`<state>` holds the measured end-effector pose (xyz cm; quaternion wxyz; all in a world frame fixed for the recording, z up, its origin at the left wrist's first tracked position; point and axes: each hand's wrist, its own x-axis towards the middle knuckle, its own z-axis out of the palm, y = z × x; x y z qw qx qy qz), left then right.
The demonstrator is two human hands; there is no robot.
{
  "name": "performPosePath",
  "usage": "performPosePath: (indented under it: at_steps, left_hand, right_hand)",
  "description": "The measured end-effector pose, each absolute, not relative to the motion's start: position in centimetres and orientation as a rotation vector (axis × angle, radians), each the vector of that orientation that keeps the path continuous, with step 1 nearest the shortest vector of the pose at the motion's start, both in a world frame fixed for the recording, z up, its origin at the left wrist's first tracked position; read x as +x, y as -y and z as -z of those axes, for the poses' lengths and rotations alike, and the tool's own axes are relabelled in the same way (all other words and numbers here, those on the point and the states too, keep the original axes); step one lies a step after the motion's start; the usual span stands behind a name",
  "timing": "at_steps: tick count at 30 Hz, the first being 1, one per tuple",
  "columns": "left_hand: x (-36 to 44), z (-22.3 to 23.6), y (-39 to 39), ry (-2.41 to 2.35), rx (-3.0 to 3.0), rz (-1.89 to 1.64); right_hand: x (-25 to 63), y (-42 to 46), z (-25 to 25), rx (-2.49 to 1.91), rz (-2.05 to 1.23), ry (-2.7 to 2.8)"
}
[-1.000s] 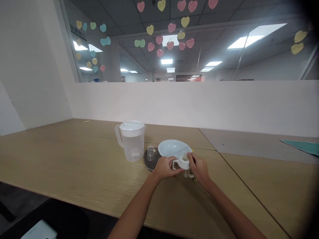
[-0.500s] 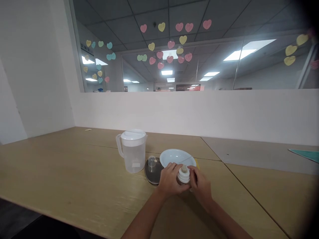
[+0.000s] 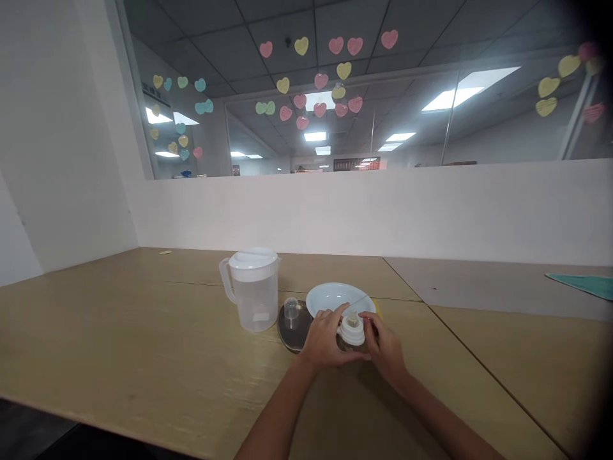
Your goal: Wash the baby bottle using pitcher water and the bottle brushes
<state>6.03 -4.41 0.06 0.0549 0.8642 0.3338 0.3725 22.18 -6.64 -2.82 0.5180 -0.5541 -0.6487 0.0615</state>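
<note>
My left hand (image 3: 326,339) and my right hand (image 3: 385,349) meet around a small baby bottle (image 3: 352,330) with a white screw collar and a pale teat on top. The left hand's fingers curl round the collar from the left. From the right, the other hand wraps the bottle's body, which is mostly hidden. The bottle stands upright just above the wooden table (image 3: 143,358), in front of a pale blue plate (image 3: 335,297).
A clear plastic pitcher (image 3: 253,287) with a white lid stands left of the hands. Beside it lies a dark round metal dish (image 3: 292,327) holding a small clear cap (image 3: 290,309). A teal cloth (image 3: 582,283) lies far right. A white partition runs behind the table.
The bottle's white handled collar was tilted and apart from the body a second ago; now it sits upright on top. Both hands stay closed round it. The view shifted slightly.
</note>
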Motion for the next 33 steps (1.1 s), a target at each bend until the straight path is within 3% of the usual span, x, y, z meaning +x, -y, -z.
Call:
performPosePath:
  at_steps: [13, 24, 29, 33]
  left_hand:
    - [5.6, -0.2, 4.4, -0.915, 2.673, -1.048]
    - [4.8, -0.7, 3.7, -0.79, 2.724, -1.074]
    - [2.0, 0.8, 0.6, -1.349, 2.361, -1.544]
    - [0.3, 2.4, -1.6, -1.878, 2.35, -1.313]
  right_hand:
    - [22.2, 6.6, 2.6, -1.25, -0.264, 1.576]
    - [22.2, 5.9, 3.3, -1.198, -0.15, 1.572]
    - [22.1, 6.0, 3.3, -1.195, -0.149, 1.563]
    - [22.0, 6.2, 3.3, -1.173, -0.157, 1.57]
